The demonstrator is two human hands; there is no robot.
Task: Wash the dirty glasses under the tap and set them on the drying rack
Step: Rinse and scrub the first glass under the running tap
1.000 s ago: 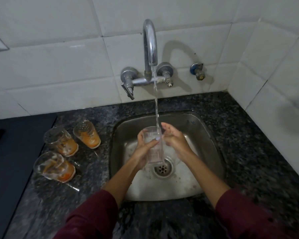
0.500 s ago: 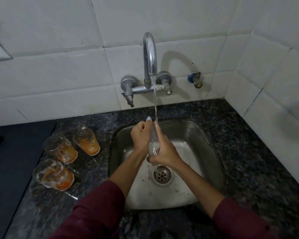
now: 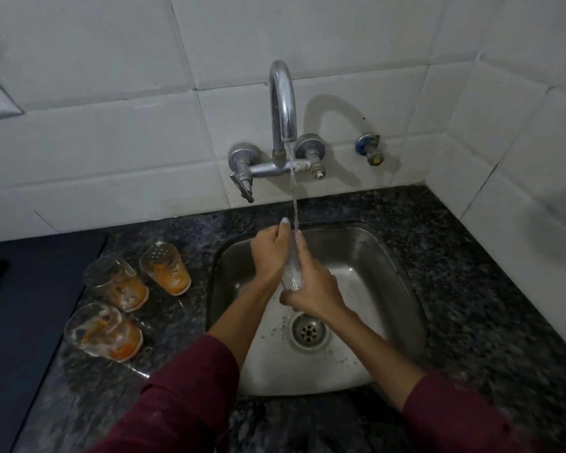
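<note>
Two maroon sleeves (image 3: 183, 397) reach over the dark granite table (image 3: 471, 289) into the steel sink (image 3: 389, 256), where both hands meet above the drain (image 3: 308, 331). A second ago the clear glass (image 3: 291, 276) stood upright between open palms with water filling it; now it is pressed nearly out of sight between them, so the rubbing stage of this wash seems under way. The left hand (image 3: 270, 253) wraps its far side, fingers curled shut on it; the right hand (image 3: 314, 289) clamps the near side and base. Three orange-stained glasses (image 3: 118, 286) wait left of the sink. Beyond, the tap (image 3: 283, 103) runs onto the hands. No drying rack shows.
</note>
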